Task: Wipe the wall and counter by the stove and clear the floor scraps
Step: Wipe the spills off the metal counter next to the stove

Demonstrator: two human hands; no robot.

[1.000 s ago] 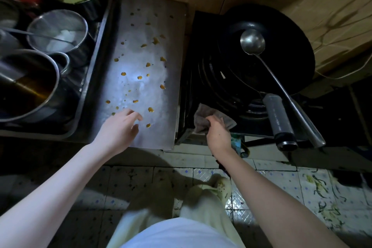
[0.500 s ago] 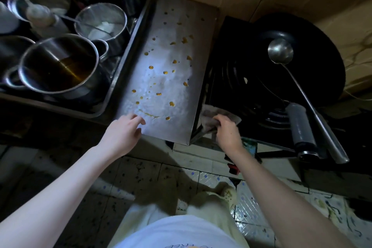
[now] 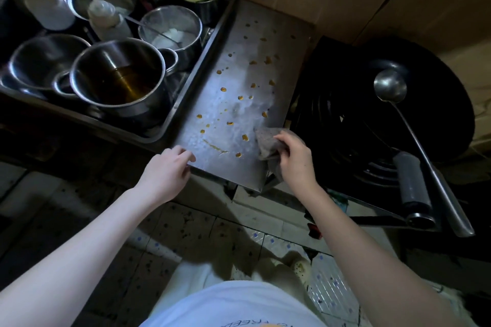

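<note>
Counter [image 3: 289, 71] wiping looks barely begun: fingers of the right hand [image 3: 295, 159] pinch a grey rag [image 3: 265, 141] on the counter's right edge, beside the stove [image 3: 332, 119]; the left hand [image 3: 164, 175], loosely curled and holding nothing, rests at the near edge; orange drips [image 3: 244, 137] remain; next, I'd judge, a firm leftward sweep.

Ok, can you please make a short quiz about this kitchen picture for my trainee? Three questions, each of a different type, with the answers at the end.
1. What does the right hand hold? A: a sponge. B: a grey cloth. C: a brush.
2. True or false: orange drops lie on the steel counter.
3. Fill in: the bowl of the ladle rests inside the black ____.

Key: 1 B. 2 true. 3 wok.
</note>
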